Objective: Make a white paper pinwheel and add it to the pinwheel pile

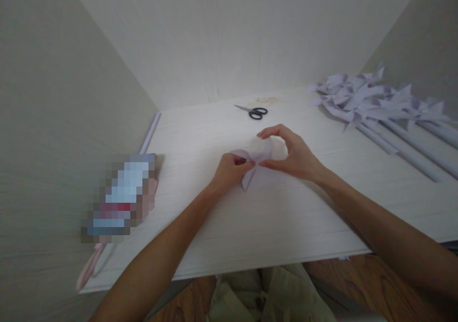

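Over the middle of the white table (200, 236), both of my hands are on a thin white sheet of paper (267, 178). My left hand (229, 171) is closed, pinching the paper near its fold with thumb and fingers. On the other side, my right hand (298, 156) curves round a curled, whitish part of it, the thumb low and the fingertips on top. Whether that pale round part is paper or a separate roll, I cannot tell. A pointed flap hangs below the hands. Beyond them lie scissors (255, 113) with black handles, blades pointing left.
At the right lie several white paper pieces (365, 95) with pointed petals on rolled paper tubes (411, 140). Another rolled tube (150, 132) lies along the left wall. A blurred-out object (125, 188) with a pink strap (88, 269) is at the left. Walls enclose the back and sides.
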Available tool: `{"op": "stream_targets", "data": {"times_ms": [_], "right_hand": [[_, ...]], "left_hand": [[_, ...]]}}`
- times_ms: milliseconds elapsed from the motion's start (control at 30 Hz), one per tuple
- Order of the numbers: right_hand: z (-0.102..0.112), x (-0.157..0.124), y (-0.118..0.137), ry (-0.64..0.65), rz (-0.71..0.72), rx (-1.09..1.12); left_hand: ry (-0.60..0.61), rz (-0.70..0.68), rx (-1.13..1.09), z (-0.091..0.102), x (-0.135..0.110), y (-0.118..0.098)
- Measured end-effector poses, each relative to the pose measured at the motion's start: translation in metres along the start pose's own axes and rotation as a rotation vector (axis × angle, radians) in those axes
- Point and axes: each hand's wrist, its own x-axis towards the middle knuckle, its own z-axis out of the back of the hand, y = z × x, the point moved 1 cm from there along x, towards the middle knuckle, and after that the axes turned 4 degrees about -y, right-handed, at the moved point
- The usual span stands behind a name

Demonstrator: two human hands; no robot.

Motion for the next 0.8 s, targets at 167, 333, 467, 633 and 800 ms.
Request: {"op": "stream_targets", "data": {"times_ms": [167,333,467,633,800], "right_hand": [[-0.001,-0.008,0.003,0.076,0.378,-0.314],[-0.012,-0.017,-0.004,0.164,0.525,-0.512],[-0.015,-0.017,-0.003,0.023,0.49,-0.45],[-0.019,-0.013,-0.002,-0.138,0.171,-0.21],[-0.023,-0.009,-0.005,-0.225,-0.088,-0.04]], "left_hand": [[-0.172,0.075,-0.383,0.0,0.005,0.004],[-0.213,0.106,-0.535,0.0,0.006,0.002],[-0.244,0.089,-0.515,-0.002,0.005,0.004],[-0.275,0.016,-0.381,-0.004,0.005,0.01],[-0.274,-0.01,-0.333,-0.005,0.003,0.011]]}}
